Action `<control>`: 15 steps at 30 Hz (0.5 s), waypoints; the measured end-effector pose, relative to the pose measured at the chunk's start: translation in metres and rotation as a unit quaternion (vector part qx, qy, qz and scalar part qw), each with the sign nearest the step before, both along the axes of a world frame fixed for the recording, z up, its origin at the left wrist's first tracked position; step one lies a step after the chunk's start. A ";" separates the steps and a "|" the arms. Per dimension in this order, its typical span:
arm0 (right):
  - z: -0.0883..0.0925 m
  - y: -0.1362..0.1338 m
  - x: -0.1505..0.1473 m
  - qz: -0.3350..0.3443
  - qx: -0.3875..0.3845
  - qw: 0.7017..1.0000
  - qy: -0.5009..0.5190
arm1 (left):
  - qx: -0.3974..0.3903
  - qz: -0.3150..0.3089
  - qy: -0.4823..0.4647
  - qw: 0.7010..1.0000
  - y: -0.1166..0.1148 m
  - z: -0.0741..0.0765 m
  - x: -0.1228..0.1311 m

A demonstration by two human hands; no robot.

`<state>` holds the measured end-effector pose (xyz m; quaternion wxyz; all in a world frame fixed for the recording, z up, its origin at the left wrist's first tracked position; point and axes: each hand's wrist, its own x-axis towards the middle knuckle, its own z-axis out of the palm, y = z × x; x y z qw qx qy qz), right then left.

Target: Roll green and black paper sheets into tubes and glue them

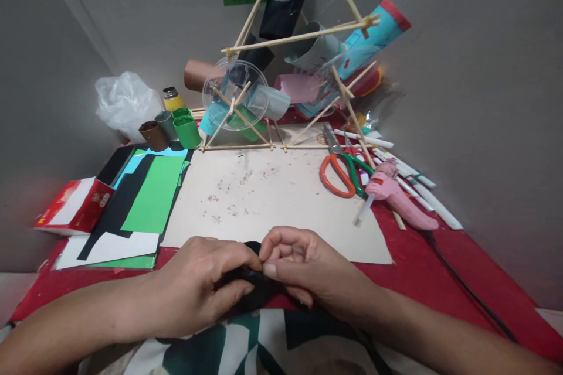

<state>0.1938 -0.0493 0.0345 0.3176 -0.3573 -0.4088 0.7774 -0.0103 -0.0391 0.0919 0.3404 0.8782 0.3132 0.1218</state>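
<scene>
At the near edge of the table, both my hands meet over a dark, rounded black piece (255,294), its kind hidden by my fingers. My left hand (206,275) curls around it from the left, thumb below and fingers above. With thumb and forefinger, my right hand (299,263) pinches at its upper right edge, fingertips touching those of the left. Just beyond lies a beige board (272,205) with scattered dark marks. Patterned cloth (246,340) shows under my hands.
Behind the board stands a stick frame (303,38) with clear discs and coloured tubes. On the right lie scissors (338,173), a pink glue gun (396,199) with its cord, and white rolls (435,205). Coloured paper (153,193), a red box (74,205) and a plastic bag (127,102) are left.
</scene>
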 end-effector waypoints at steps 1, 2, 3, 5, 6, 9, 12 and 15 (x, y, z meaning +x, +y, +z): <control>0.001 0.000 0.000 0.002 -0.001 1.000 -0.006 | -0.011 0.000 -0.007 1.000 0.000 0.000 0.000; 0.002 0.000 0.000 0.005 -0.002 1.000 -0.011 | -0.029 0.004 -0.012 0.999 0.000 0.000 0.001; 0.002 0.001 -0.001 0.008 -0.003 1.000 -0.015 | -0.056 0.010 -0.015 0.998 -0.001 0.000 0.001; 0.003 0.001 -0.001 0.019 -0.004 1.000 -0.019 | -0.127 0.028 -0.023 0.991 -0.002 -0.001 0.001; 0.003 0.001 0.000 0.023 -0.005 0.999 -0.023 | -0.160 0.038 -0.027 0.986 -0.002 -0.001 0.002; 0.003 0.001 0.000 0.029 -0.007 0.999 -0.028 | -0.201 0.061 -0.033 0.977 -0.004 -0.004 0.002; 0.002 0.000 -0.001 0.022 -0.008 1.000 -0.015 | -0.176 0.062 -0.029 0.982 -0.005 -0.006 0.002; 0.001 0.000 -0.001 0.010 -0.007 1.000 -0.001 | -0.149 0.063 -0.029 0.986 -0.005 -0.009 0.003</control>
